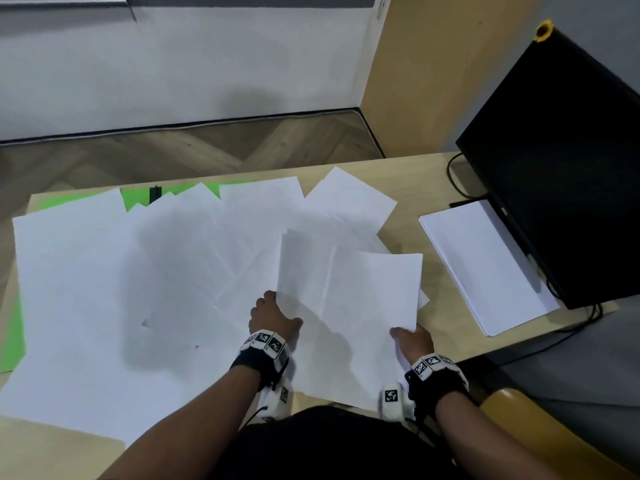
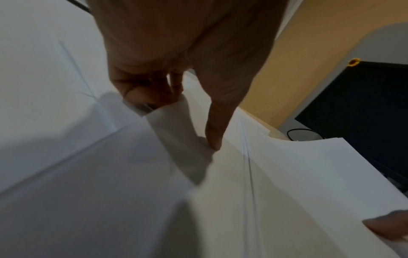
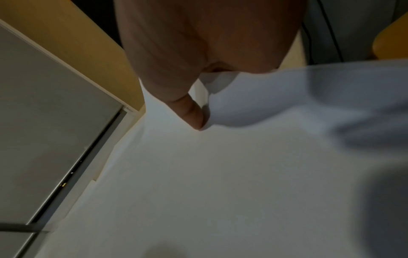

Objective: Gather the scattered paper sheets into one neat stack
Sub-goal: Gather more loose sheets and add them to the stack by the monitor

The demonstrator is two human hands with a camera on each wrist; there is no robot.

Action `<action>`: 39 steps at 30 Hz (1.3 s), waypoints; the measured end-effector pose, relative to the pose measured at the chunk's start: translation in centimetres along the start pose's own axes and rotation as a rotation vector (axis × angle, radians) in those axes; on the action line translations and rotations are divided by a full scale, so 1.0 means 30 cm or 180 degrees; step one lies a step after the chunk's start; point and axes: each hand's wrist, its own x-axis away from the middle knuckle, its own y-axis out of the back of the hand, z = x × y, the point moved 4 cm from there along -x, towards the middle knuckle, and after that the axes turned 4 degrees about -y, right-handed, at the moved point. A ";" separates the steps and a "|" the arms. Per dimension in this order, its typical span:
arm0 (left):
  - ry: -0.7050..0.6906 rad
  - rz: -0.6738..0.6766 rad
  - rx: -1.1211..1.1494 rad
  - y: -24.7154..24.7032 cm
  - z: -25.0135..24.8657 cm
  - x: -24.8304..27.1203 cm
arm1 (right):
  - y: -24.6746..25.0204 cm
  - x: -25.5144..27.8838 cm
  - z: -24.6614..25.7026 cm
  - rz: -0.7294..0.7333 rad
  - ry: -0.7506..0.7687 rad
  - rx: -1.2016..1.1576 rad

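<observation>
Several white paper sheets (image 1: 104, 271) lie scattered and overlapping across the table. A small bundle of sheets (image 1: 349, 299) is lifted in front of me. My left hand (image 1: 273, 317) grips its left edge, the thumb (image 2: 213, 139) on top and the curled fingers (image 2: 141, 94) under the folded edge. My right hand (image 1: 412, 336) pinches the bundle's near right corner, its thumb (image 3: 194, 115) pressed onto the paper (image 3: 220, 174). A neat stack of sheets (image 1: 485, 265) lies at the right by the monitor.
A black monitor (image 1: 561, 168) leans at the table's right end with cables (image 1: 453, 181) behind it. A green mat (image 1: 138, 197) shows under the sheets at the back and left. A yellow chair part (image 1: 526, 417) is near my right wrist. The wooden table edge (image 1: 478, 348) runs in front.
</observation>
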 end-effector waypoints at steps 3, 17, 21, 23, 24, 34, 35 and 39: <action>-0.0162 -0.0114 -0.0254 -0.009 -0.029 0.012 | -0.029 -0.015 0.019 0.0096 0.0067 -0.0122; 0.0026 0.0026 0.1009 -0.023 -0.146 0.030 | -0.183 -0.031 0.134 0.0833 0.0570 0.1342; -0.0306 -0.0055 0.1341 0.016 -0.191 0.037 | -0.133 -0.068 0.156 0.0340 0.0574 0.0766; -0.0481 -0.0039 0.1688 0.067 -0.223 0.033 | -0.097 -0.105 0.172 0.0164 0.0625 0.0172; -0.0561 -0.0012 0.1872 0.095 -0.242 0.029 | -0.089 -0.117 0.184 0.0251 0.0629 -0.0214; -0.1371 -0.0489 0.2811 0.405 -0.464 0.071 | -0.012 0.206 0.635 0.0498 0.1954 -0.1880; -0.1496 -0.0559 0.2835 0.439 -0.481 0.081 | -0.007 0.237 0.664 0.0468 0.2141 -0.1915; -0.1759 -0.0681 0.2779 0.518 -0.468 0.095 | 0.002 0.276 0.682 0.0427 0.2418 -0.1962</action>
